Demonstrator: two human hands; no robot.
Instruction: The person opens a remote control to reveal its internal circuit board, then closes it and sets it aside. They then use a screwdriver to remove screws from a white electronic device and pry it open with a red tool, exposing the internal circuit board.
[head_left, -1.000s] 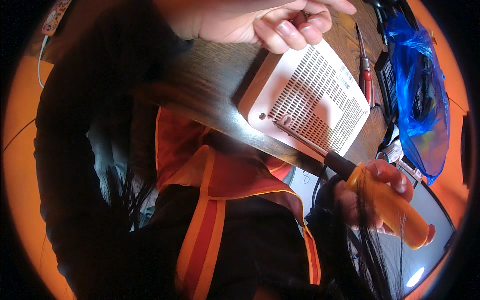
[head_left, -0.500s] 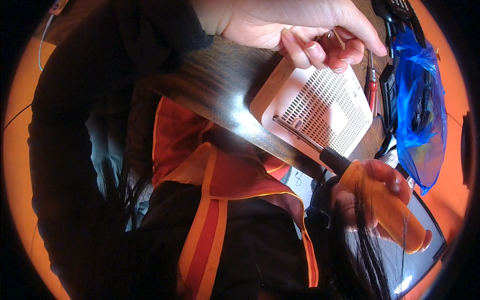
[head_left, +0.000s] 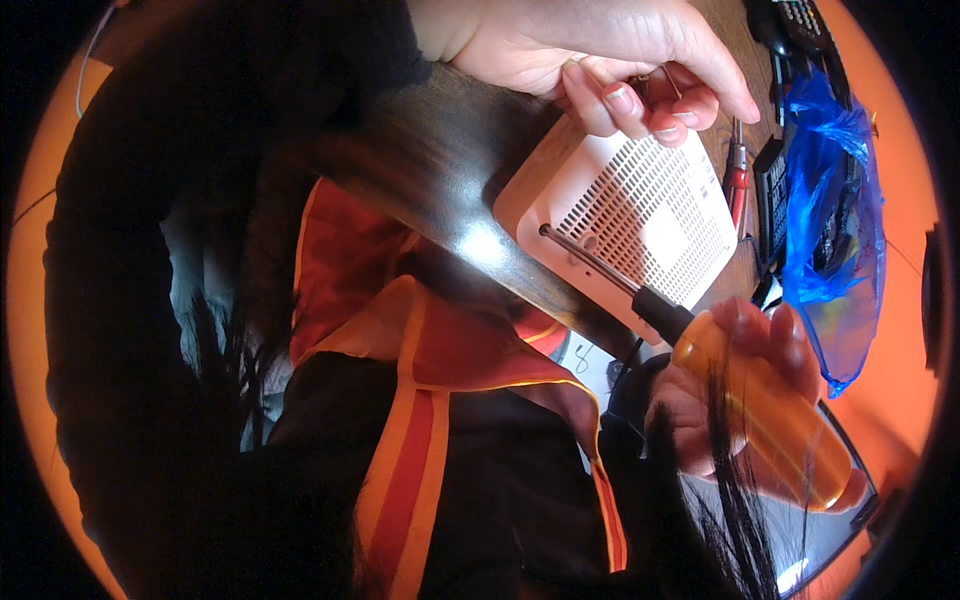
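Observation:
A white box-shaped device (head_left: 690,270) with a slotted vent grid lies on the dark wooden table. My right hand (head_left: 690,425) is wrapped round the orange handle of a screwdriver (head_left: 765,410). The metal shaft slants up and left, its tip at a hole near the device's left corner. Over the device's far edge is my left hand (head_left: 610,60), its fingers curled in toward the palm. A thin sliver shows between those fingers, too small to name. Strands of hair partly cover the right hand.
A red-handled screwdriver (head_left: 737,185) lies right of the device. Further right are a blue plastic bag (head_left: 825,220) and a black handset with keys (head_left: 800,20). A flat panel with a dark edge (head_left: 800,570) is below my right hand. Red-orange cloth (head_left: 480,345) covers my lap.
The view has shifted slightly, moving the device and screwdriver a little left. My right fingers have changed position on the handle. The screwdriver tip stays at the same corner.

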